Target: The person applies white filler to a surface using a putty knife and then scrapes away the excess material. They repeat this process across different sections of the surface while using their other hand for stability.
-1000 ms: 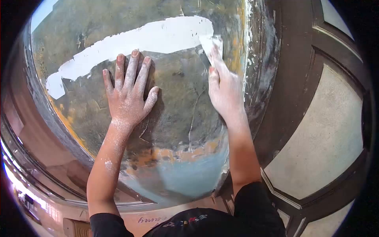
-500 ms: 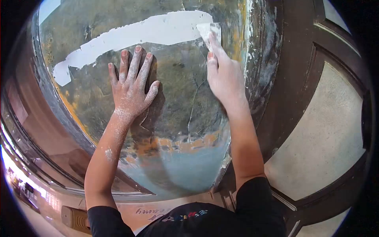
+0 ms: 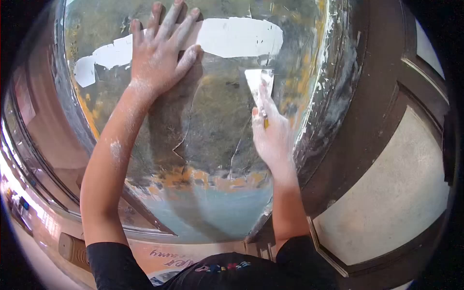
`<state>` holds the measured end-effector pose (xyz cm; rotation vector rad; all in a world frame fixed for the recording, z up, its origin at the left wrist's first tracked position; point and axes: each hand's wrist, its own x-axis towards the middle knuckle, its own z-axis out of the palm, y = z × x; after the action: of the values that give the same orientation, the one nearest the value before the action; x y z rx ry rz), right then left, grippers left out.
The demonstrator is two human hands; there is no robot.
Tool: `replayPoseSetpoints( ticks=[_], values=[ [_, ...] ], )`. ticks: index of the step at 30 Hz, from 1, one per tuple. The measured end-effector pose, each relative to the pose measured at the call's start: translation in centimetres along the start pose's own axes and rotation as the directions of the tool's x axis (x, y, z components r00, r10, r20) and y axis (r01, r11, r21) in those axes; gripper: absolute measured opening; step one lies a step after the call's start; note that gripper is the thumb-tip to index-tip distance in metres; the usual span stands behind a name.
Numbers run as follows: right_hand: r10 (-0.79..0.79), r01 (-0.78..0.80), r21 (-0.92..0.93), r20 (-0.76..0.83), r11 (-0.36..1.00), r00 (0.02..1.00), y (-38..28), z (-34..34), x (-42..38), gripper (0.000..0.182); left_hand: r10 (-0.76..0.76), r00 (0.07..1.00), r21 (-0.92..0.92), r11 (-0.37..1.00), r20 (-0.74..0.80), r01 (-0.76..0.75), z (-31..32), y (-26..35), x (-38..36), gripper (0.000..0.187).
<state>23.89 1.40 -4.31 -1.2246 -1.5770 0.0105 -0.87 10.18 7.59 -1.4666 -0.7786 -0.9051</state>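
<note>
My right hand [image 3: 274, 135] is wrapped round a putty knife [image 3: 260, 84], its wide blade white with residue and pointing up, against or close to the wall just below a white patch. My left hand [image 3: 162, 55] presses flat on the wall with its fingers spread, over the left part of the white patch [image 3: 237, 37]. White powder coats both hands and spots the left forearm. The mottled dark wall [image 3: 212, 106] shows cracks, with orange and pale blue areas lower down.
Dark wooden framing with pale panels [image 3: 386, 193] stands on the right. A glazed, dark-framed window or door [image 3: 48, 145] runs along the left. Low at the left is a brown object [image 3: 72, 249]. A poster with lettering [image 3: 179, 258] lies beyond my dark shirt.
My left hand has moved up onto the white patch. My right hand has lowered the putty knife from the patch's right end to below it. The view has shifted slightly.
</note>
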Motion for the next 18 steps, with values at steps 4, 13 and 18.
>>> replayPoseSetpoints(
  ticks=[4, 13, 18],
  values=[
    [-0.184, 0.19, 0.058, -0.09, 0.98, 0.979, 1.8, 2.1, -0.4, 0.055, -0.048, 0.991, -0.01, 0.999, 0.125, 0.05, -1.3, 1.7, -2.5, 0.067],
    [-0.174, 0.181, 0.06, -0.109, 0.982, 0.979, -1.0, 2.8, 0.8, 0.053, -0.032, 0.996, 0.051, 0.998, 0.085, 0.028, -1.3, -4.8, -2.1, 0.068],
    [-0.113, 0.113, 0.005, -0.001, 0.994, 0.994, -3.1, 1.8, 2.5, 0.059, -0.053, 0.995, 0.06, 0.997, 0.09, 0.048, -1.2, -4.7, -2.2, 0.069]
  ],
)
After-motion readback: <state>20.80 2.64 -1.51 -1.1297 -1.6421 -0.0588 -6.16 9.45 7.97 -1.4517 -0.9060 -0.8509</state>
